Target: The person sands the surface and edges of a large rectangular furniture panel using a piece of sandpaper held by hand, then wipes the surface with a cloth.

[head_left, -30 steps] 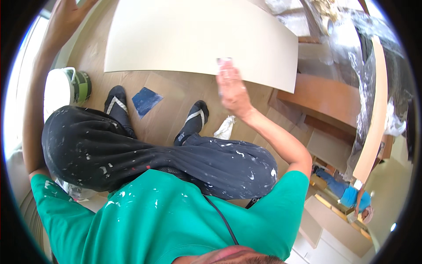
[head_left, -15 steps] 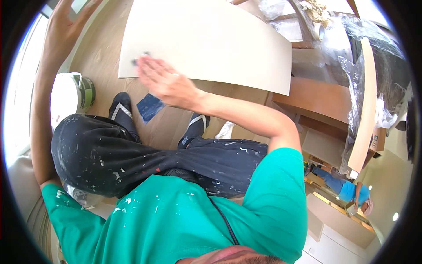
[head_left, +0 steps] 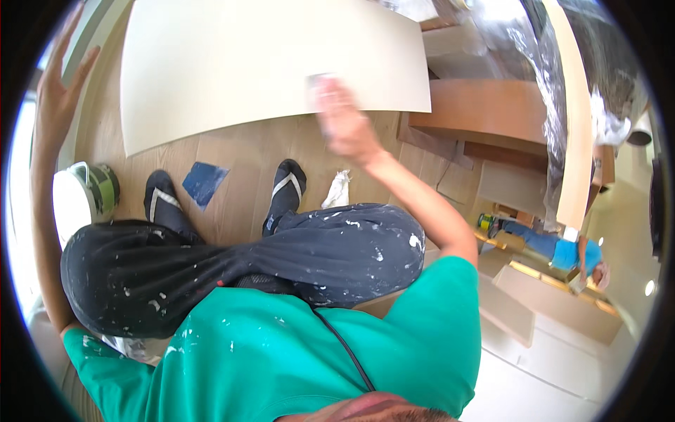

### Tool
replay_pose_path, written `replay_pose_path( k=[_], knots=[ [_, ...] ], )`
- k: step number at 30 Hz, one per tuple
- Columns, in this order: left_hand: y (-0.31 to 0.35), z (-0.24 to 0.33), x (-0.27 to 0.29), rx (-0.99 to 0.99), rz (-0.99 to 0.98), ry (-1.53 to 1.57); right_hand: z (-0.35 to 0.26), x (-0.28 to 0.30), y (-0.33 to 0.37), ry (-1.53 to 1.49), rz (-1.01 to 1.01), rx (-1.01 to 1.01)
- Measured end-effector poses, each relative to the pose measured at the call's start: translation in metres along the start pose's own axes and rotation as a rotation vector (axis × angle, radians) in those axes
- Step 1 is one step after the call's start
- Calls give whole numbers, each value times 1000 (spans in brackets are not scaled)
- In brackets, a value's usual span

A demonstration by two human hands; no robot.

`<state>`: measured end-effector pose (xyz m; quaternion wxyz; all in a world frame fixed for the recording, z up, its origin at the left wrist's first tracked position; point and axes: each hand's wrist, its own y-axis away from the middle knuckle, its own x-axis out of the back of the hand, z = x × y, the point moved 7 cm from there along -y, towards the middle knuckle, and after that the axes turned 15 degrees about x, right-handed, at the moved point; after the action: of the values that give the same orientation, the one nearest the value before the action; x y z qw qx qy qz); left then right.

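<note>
A large cream-white board (head_left: pixel 274 56) stretches across the far side, in front of my feet. On its near right part lies my right hand (head_left: pixel 346 125), smeared by motion. Its fingers press a small grey piece of what looks like sandpaper (head_left: pixel 320 83) to the board's face; blur hides the details. My left hand (head_left: pixel 62 91) is raised at the far left beside a pale wall edge, fingers spread, holding nothing; whether it touches that edge I cannot tell. A dark blue square sheet (head_left: pixel 204 184) lies on the wood floor between my shoes.
A white and green bucket (head_left: pixel 105 191) stands at my left. A crumpled white cloth or bag (head_left: pixel 338 190) is on the floor near my right shoe. To the right are a brown wooden cabinet (head_left: pixel 485 105), plastic wrapping (head_left: pixel 552 84) and a long pale plank (head_left: pixel 573 119). Another person (head_left: pixel 566 253) works farther off.
My right hand has swept rightward over the board, from its near left corner to its right part. The view has shifted; my left hand stays raised and spread.
</note>
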<state>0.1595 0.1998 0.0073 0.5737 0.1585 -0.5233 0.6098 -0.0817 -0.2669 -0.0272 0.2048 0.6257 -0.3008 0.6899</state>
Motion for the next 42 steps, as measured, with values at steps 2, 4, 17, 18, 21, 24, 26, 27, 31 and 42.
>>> replay_pose_path(
  k=[2, 4, 17, 18, 21, 24, 26, 27, 31, 42],
  knots=[
    [-14, 56, -10, -212, 35, -83, -26, -13, -36, -65, 1, 55],
    [-15, 75, -13, -254, -9, -159, -4, -17, -3, 13, 39, -4],
    [39, 215, -75, -338, -605, -32, 60, 2, 127, 132, 195, -389],
    [50, 235, -82, -419, -689, -18, 50, -7, 114, 92, 217, -320],
    [93, 260, -107, -594, -871, -104, 87, -13, 188, 225, 342, -690],
    [117, 277, -135, -683, -843, -127, 95, -27, 343, 350, 370, -1143],
    [117, 304, -150, -720, -807, -92, 70, -47, 387, 279, 283, -1235],
    [113, 322, -155, -726, -785, -60, 56, -58, 389, 227, 231, -1244],
    [110, 426, -222, -756, -665, -7, -5, -107, 386, 66, 284, -1300],
    [121, 506, -290, -657, -490, -155, -38, -169, 279, -254, 343, -1237]
  ],
)
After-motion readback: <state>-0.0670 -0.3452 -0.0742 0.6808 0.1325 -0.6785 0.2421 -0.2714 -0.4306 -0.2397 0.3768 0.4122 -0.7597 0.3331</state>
